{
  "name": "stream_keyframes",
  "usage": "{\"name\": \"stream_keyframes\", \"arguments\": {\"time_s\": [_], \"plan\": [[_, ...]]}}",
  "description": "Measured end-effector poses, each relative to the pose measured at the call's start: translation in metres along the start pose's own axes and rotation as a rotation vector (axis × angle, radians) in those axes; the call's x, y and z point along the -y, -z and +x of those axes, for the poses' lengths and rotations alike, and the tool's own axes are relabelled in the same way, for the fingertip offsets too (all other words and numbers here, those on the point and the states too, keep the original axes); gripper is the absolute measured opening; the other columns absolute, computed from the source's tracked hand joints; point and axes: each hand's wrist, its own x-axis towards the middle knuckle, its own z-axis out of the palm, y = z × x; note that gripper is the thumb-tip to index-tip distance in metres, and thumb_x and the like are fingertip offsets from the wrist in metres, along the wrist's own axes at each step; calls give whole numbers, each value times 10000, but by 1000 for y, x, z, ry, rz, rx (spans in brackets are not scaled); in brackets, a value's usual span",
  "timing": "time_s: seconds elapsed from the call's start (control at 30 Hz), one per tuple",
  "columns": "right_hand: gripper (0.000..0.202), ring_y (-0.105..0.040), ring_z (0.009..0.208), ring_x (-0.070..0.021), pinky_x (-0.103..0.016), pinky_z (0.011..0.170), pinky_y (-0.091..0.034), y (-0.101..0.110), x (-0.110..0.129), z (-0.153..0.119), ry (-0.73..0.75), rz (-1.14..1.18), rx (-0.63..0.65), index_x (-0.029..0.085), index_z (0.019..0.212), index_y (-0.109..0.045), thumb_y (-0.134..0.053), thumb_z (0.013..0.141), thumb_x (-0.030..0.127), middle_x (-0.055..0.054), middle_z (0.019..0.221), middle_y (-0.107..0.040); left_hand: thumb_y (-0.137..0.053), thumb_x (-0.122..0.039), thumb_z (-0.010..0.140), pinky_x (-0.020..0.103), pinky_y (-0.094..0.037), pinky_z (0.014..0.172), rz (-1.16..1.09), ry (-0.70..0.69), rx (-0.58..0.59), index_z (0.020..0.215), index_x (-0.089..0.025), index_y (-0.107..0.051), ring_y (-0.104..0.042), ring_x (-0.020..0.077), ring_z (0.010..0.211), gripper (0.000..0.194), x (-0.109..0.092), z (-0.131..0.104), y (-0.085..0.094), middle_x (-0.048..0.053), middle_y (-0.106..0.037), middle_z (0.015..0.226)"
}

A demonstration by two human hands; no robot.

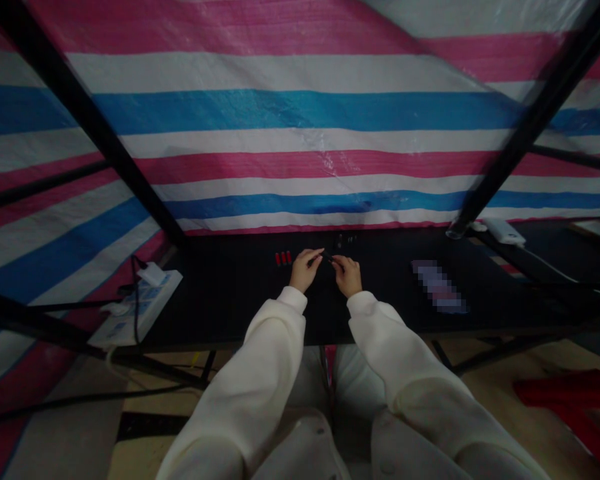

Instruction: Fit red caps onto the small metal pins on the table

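pinching small dark piece [328, 255] with fingertips of both left hand [305, 269] and right hand [349, 274], over black table [385, 300]. with three red cylinders [283, 258] just beside left hand; tiny items [340, 241] behind hands, too small to tell. farther out, with pixelated flat thing [439, 287] at right, white power strip [153, 308] at left.

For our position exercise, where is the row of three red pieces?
In the head view, the red pieces lie on the black table, just left of the left hand.
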Motion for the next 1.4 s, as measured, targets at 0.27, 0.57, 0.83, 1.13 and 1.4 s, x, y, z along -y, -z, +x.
{"name": "stream_keyframes", "arguments": {"time_s": [0.27, 0.57, 0.83, 1.13, 1.4], "plan": [[264, -569, 904, -177, -337, 819, -372, 3, 3, 0, -32, 85, -75, 194, 1055, -535, -376, 866, 289, -64, 1002, -626, -612, -238, 719, 254, -430, 652, 50, -67, 88, 819, -185, -673, -553, 149, 790, 129, -25, 31, 8, 56, -597, 860], [282, -585, 909, -168, -332, 834, -395, 6, 5, -1, -25, 120, -163, 186, 1066, -520, -348, 874, 300, -79, 1042, -611, -609, -182, 693, 278, -437, 704, 96, -97, 213, 760, -153, -641, -550, 147, 754, 80, -39, 47, 2, 49, -596, 810], [290, -583, 931, -170, -345, 864, -396, 9, 10, -2, -49, 164, -140, 197, 1102, -493, -359, 869, 305, -74, 1044, -610, -613, -176, 694, 290, -425, 739, 199, -182, 254, 726, -161, -644, -549, 151, 756, 46, -48, 51, 6, 40, -600, 777], [342, -560, 831, -154, -340, 816, -415, 1, 6, 2, -81, 266, -126, 169, 1153, -427, -409, 845, 316, -92, 1036, -582, -718, -181, 576, 371, -355, 826, 573, -96, 310, 615, -178, -665, -517, 220, 872, 66, -37, 93, 53, 36, -593, 756], [282, -547, 809, -164, -344, 800, -425, -5, -1, 2, -54, 255, -141, 170, 1076, -489, -420, 835, 300, -72, 904, -583, -644, -198, 655, 419, -282, 863, 904, 97, 421, 710, -201, -676, -445, 264, 1015, 64, 0, 73, 72, 61, -587, 930]]}}
